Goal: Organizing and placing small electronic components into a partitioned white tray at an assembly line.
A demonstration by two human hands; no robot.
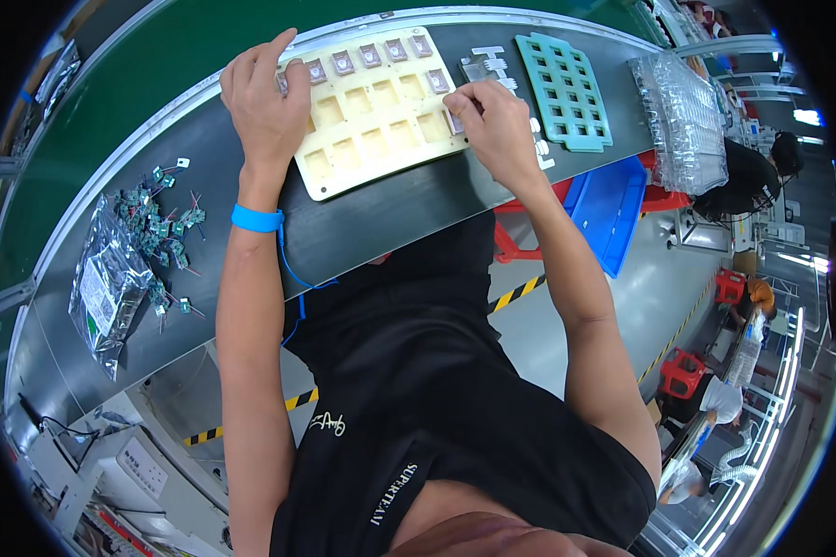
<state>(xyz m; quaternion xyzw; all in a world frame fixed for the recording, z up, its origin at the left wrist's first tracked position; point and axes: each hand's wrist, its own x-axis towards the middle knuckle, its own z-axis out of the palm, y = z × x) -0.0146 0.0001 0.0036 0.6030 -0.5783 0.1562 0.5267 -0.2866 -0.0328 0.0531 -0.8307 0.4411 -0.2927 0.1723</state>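
Note:
A cream tray with rows of square pockets lies tilted on the dark bench in front of me. Small purplish-grey housings fill its far row, and another housing sits in a pocket at the right end. My left hand rests over the tray's far left corner, its thumb apart from the stretched fingers, beside a housing partly hidden there. At the right edge, my right hand has its fingers curled together next to a housing; whatever lies between the fingertips is hidden. A blue wrist strap circles my left wrist.
Wired green circuit boards lie loose at left beside a silver bag. White parts and a teal tray sit to the right, then stacked clear plastic trays. A blue bin stands below the bench edge.

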